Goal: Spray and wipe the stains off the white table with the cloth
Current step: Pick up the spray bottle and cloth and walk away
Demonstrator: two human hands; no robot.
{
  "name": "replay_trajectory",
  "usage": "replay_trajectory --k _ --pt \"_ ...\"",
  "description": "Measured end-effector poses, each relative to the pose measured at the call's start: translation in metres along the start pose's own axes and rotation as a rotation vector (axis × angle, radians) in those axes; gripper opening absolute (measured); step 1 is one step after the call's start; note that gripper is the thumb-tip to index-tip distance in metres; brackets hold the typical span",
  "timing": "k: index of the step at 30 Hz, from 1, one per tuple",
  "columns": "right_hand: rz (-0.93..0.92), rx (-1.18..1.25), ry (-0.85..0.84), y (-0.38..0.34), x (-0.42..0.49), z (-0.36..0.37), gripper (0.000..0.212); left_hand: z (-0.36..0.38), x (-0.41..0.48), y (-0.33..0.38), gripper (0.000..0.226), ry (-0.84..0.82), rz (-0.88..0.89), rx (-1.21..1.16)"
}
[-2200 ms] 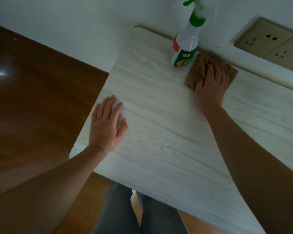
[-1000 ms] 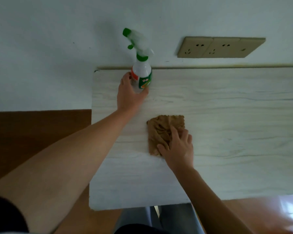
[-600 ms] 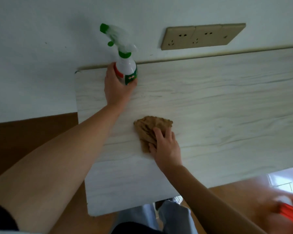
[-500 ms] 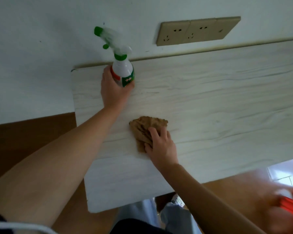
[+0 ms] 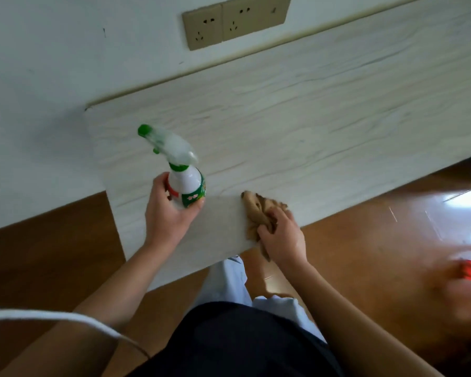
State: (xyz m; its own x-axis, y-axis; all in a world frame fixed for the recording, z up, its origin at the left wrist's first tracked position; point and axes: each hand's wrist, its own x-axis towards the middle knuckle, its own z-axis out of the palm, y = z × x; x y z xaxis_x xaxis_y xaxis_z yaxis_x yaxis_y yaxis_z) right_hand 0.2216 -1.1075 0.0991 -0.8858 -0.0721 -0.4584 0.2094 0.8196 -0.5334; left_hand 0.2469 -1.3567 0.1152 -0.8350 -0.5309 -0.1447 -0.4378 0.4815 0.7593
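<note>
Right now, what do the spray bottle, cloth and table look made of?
Spray bottle: likely plastic, with a glossy white body, printed label, translucent trigger head and green tip.
Cloth: soft brown fabric, fuzzy and matte, possibly microfibre. It bunches into folds in the grip of the right hand.
Table: probably laminate over board, with pale wood-grain streaks and a smooth, low-sheen top. Its core is not visible.

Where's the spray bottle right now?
Head view, left of centre: the left hand grips the spray bottle over the left end of the table, just left of the cloth.
</note>
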Motion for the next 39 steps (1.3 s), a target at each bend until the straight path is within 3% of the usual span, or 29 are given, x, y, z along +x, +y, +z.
replay_trajectory --k 5,10,16,23,28,39 --pt "0.075 0.253 0.149 0.087 -0.053 -0.063 0.019 0.019 -0.07 0.031 0.074 -0.11 0.016 -0.004" --pt "0.143 0.354 0.244 0.18 -0.145 -0.107 0.017 0.057 -0.144 0.064 0.075 -0.317 0.105 0.013" --pt "0.377 0.511 0.449 0.293 -0.269 -0.122 0.022 0.125 -0.226 0.132 0.065 -0.567 0.232 0.013" --pt "0.613 0.715 0.724 0.376 -0.371 -0.128 0.021 0.202 -0.282 0.204 0.066 -0.839 0.402 0.088" --pt "0.718 0.816 0.853 0.412 -0.387 -0.137 0.02 0.25 -0.303 0.238 0.068 -0.944 0.485 0.168" --pt "0.711 0.816 0.865 0.478 -0.325 -0.255 0.02 0.38 -0.297 0.331 0.072 -1.015 0.473 0.223"
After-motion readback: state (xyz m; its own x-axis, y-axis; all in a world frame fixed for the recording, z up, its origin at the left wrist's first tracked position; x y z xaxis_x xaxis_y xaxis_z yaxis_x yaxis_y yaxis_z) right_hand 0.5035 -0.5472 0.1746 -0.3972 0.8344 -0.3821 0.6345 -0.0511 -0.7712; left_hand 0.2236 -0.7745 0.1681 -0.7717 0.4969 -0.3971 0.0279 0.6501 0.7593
